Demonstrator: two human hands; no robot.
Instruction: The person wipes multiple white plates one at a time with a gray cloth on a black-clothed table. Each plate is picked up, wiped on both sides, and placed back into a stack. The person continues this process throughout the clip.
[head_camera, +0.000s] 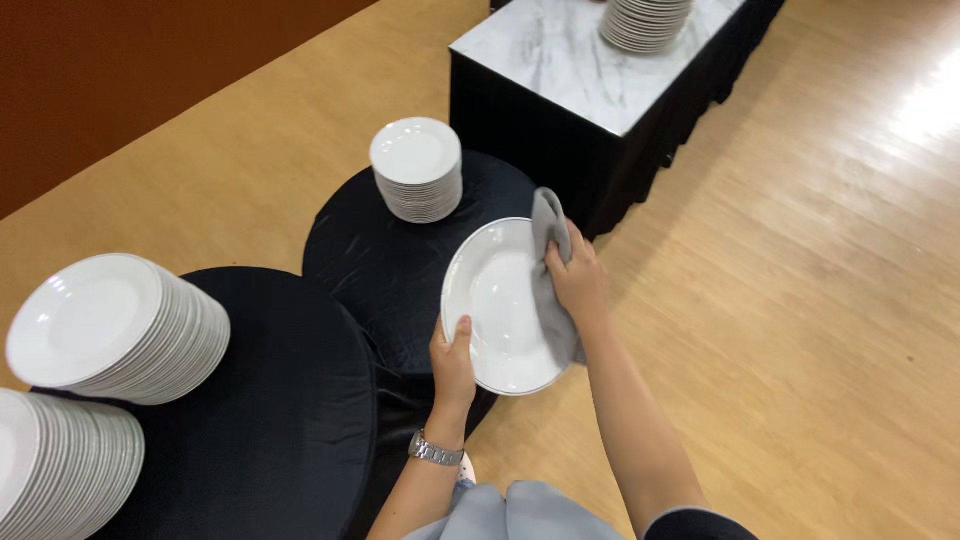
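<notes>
One white plate (500, 305) was mid-wipe above the black round table (400, 260): left hand (452, 362) gripped its lower rim, right hand (575, 275) pressed a grey cloth (548, 250) closed against it; tall plate stacks (118, 325) probably remained unwiped

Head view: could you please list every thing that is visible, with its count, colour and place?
oval plate: one, white, held above the round tables
cloth: one, grey, pressed on the plate's right side
plate stacks: four, white; one on the far round table, two at left, one on the marble table
round tables: two, black covers, left and centre
marble table: one, white top, black skirt, top
floor: wood, light brown
wristwatch: one, silver, left wrist
left hand: grips the plate's lower edge
right hand: holds the cloth
</notes>
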